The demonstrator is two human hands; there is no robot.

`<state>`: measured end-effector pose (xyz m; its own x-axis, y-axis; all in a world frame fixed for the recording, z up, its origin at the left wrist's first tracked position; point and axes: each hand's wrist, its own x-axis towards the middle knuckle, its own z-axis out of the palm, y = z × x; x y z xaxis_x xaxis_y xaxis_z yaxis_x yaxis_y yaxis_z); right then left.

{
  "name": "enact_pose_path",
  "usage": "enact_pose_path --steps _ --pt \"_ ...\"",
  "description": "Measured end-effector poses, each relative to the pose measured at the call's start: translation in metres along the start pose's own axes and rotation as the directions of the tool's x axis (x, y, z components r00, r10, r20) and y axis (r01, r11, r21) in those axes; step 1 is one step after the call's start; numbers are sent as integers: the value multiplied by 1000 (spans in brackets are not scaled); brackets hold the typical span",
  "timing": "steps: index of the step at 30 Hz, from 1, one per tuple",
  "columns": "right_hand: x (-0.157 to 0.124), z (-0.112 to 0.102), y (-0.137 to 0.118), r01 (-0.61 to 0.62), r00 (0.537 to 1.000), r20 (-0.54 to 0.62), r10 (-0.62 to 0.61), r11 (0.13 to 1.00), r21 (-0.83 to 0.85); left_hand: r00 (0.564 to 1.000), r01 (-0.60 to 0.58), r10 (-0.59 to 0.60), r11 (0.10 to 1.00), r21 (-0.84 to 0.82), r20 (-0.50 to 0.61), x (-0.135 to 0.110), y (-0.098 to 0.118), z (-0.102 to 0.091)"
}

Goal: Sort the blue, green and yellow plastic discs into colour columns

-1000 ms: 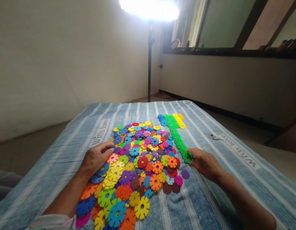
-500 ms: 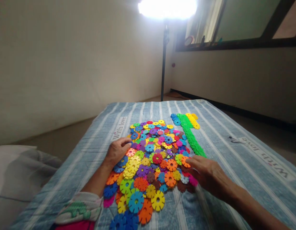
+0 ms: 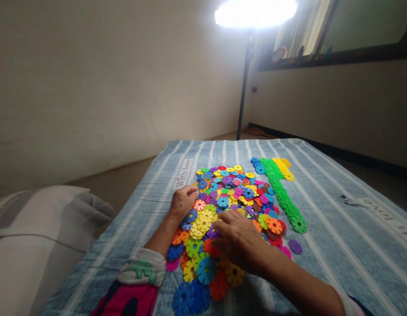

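Note:
A heap of flat, notched plastic discs in many colours (image 3: 232, 195) lies on a blue striped cloth (image 3: 325, 206). My left hand (image 3: 182, 202) rests palm down on the heap's left edge, fingers over blue and orange discs. My right hand (image 3: 239, 239) lies across the middle of the heap, fingers spread and pointing left towards some yellow discs (image 3: 203, 221). Whether it has pinched a disc is hidden. A long row of green discs (image 3: 284, 195) runs along the heap's right side, with short blue (image 3: 257, 166) and yellow (image 3: 285, 169) rows at its far end.
A lone purple disc (image 3: 294, 246) lies right of the heap. A lamp on a black stand (image 3: 243, 92) shines from behind the cloth. A grey cushion (image 3: 41, 237) sits at the left. A small dark object (image 3: 350, 201) lies on the cloth at the right.
My right hand has left the near end of the green row and moved left onto the middle of the heap. The view has swung left. My left hand stays on the heap's left edge.

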<state>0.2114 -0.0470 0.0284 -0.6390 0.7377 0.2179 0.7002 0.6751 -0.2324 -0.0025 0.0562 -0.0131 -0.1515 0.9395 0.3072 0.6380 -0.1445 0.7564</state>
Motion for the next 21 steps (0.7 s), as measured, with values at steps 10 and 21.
enact_pose_path --steps 10,21 --pt "56 6 -2 -100 982 163 99 995 2 1000 -27 27 1000 4 0 -3 0 -1" --pt "55 27 15 -78 997 20 76 992 99 1000 -21 20 999 26 19 -2 1 -2"
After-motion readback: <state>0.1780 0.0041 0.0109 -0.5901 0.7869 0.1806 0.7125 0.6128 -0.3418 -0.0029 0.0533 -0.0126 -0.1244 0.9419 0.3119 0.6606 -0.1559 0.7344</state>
